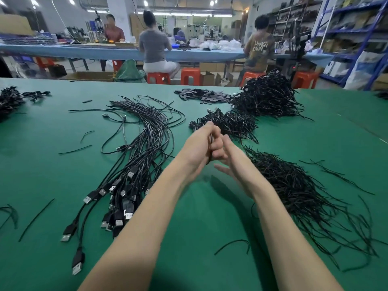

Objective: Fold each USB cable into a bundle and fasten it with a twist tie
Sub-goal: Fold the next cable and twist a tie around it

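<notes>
Both hands meet above the middle of the green table (63, 127). My left hand (199, 145) grips a folded black cable bundle (211, 140), of which only a thin dark edge shows between the fingers. My right hand (225, 156) is pressed against it, its fingers curled at the bundle; whether it pinches a twist tie is hidden. Loose USB cables (134, 164) fan out on the left, their plugs toward me. A heap of black twist ties (298, 190) lies to the right. Tied bundles (231, 122) sit just beyond my hands.
A bigger heap of bundled cables (268, 95) rises at the back right, with small black pieces (201, 95) beside it. Stray ties (35, 219) dot the near left. More cables (12, 97) lie far left. Three people sit at a blue bench (84, 51) behind.
</notes>
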